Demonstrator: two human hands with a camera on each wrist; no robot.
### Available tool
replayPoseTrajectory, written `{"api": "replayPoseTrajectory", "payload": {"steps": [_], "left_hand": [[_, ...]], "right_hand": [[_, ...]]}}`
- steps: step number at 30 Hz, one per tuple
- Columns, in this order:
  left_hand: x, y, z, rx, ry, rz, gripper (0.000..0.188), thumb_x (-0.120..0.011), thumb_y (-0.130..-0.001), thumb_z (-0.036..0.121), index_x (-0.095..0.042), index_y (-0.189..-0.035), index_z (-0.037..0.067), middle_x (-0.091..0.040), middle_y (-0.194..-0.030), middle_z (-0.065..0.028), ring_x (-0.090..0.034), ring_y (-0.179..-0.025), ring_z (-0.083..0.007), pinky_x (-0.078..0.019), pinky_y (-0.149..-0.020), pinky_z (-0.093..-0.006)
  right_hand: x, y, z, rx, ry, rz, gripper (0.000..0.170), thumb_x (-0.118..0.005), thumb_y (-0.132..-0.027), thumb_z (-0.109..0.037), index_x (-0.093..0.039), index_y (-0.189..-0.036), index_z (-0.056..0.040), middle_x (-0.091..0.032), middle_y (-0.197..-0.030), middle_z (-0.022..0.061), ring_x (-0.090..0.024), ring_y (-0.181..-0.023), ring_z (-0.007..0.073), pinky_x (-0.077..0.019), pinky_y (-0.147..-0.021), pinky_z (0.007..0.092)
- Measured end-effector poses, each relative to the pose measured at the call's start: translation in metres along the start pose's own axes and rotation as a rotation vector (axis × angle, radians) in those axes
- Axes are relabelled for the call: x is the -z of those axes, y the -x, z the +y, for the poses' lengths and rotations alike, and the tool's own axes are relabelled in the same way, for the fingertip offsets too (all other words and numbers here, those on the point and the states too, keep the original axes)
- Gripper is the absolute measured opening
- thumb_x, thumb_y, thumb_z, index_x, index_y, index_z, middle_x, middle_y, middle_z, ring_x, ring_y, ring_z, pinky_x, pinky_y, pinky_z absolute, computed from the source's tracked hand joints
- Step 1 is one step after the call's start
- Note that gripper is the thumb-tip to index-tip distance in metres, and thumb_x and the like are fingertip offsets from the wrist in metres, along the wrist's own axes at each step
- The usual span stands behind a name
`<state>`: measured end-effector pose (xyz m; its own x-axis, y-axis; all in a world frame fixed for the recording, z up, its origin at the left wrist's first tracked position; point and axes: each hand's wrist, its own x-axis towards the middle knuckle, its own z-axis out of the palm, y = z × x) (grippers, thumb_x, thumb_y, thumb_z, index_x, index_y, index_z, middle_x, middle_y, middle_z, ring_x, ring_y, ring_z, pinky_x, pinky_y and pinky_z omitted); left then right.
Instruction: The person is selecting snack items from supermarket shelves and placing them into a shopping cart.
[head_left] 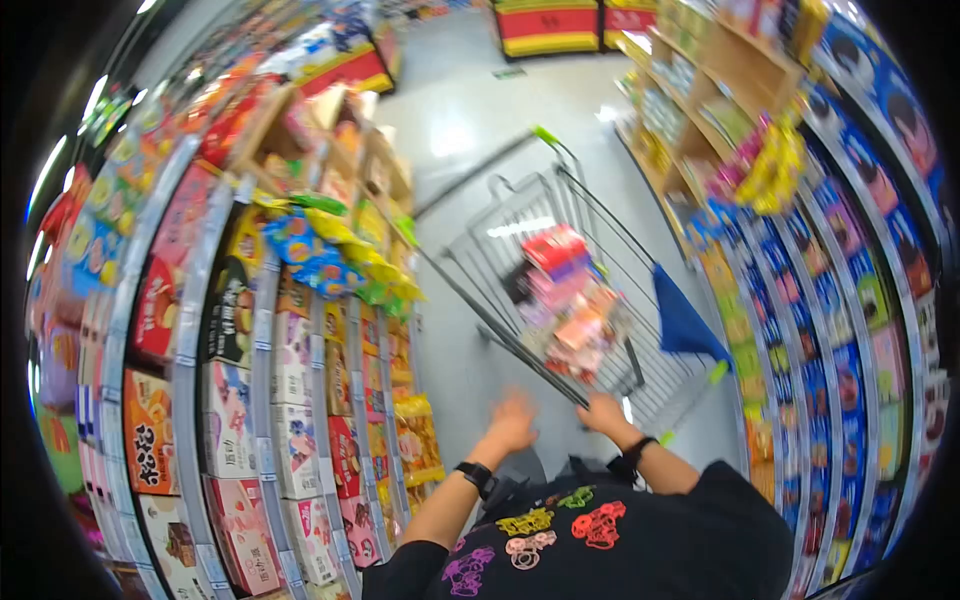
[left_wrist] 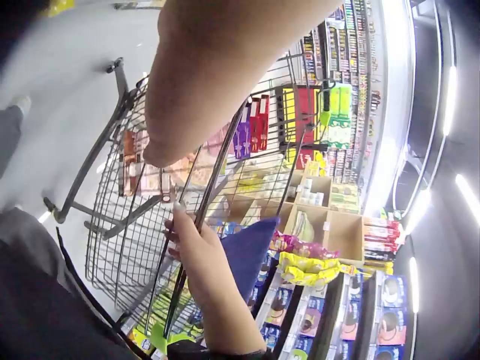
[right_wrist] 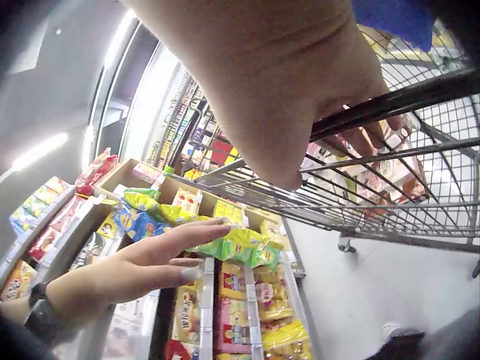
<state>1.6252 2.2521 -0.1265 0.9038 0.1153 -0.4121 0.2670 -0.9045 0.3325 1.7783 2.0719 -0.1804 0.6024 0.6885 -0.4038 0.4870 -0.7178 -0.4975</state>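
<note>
While right fingers [left_wrist: 185, 229] grip dark, green-cornered wire cart [head_left: 530, 363], left fingers [right_wrist: 191, 236] straight, empty

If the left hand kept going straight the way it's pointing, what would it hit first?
Most likely the near side of the shopping cart: in the head view, the left hand points that way with nothing visible between. Depth is unclear, so it might pass over the rim.

Left hand [head_left: 513, 418] outstretched, right hand [head_left: 604, 412] curled
</note>
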Motion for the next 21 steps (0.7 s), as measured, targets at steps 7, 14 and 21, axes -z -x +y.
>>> {"api": "replayPoseTrajectory", "payload": {"steps": [7, 14, 21], "left_hand": [[0.012, -0.009, -0.123, -0.018, 0.383, -0.012, 0.045, -0.055, -0.078, 0.033, -0.054, -0.113, 0.005, -0.054, -0.114, -0.0212, -0.05, -0.106, -0.0357, -0.0407, -0.089, -0.0448], [0.057, -0.044, -0.153, -0.116, 0.503, 0.088, 0.04, -0.053, -0.08, 0.027, -0.055, -0.111, 0.003, -0.06, -0.099, -0.02, -0.056, -0.094, -0.0352, -0.0442, -0.083, -0.042], [0.131, -0.156, -0.123, -0.24, 0.757, 0.352, 0.025, -0.055, -0.078, 0.011, -0.061, -0.101, 0.003, -0.063, -0.092, -0.0135, -0.061, -0.086, -0.023, -0.0487, -0.072, -0.0339]], "right_hand": [[-0.004, -0.079, -0.045, 0.156, -0.167, 0.452, 0.075, -0.065, -0.067, -0.024, -0.031, -0.131, -0.0043, -0.051, -0.114, 0.0247, -0.05, -0.103, 0.0397, -0.0412, -0.088, 0.0439], [0.01, -0.118, -0.048, 0.218, -0.273, 0.259, 0.066, -0.068, -0.07, -0.021, -0.04, -0.127, -0.0021, -0.051, -0.119, 0.0195, -0.048, -0.113, 0.0322, -0.0387, -0.093, 0.0384], [0.013, -0.161, 0.001, 0.261, -0.251, -0.021, 0.076, -0.065, -0.073, -0.038, -0.033, -0.13, -0.0008, -0.048, -0.122, 0.0188, -0.046, -0.114, 0.0307, -0.0347, -0.097, 0.0386]]}}
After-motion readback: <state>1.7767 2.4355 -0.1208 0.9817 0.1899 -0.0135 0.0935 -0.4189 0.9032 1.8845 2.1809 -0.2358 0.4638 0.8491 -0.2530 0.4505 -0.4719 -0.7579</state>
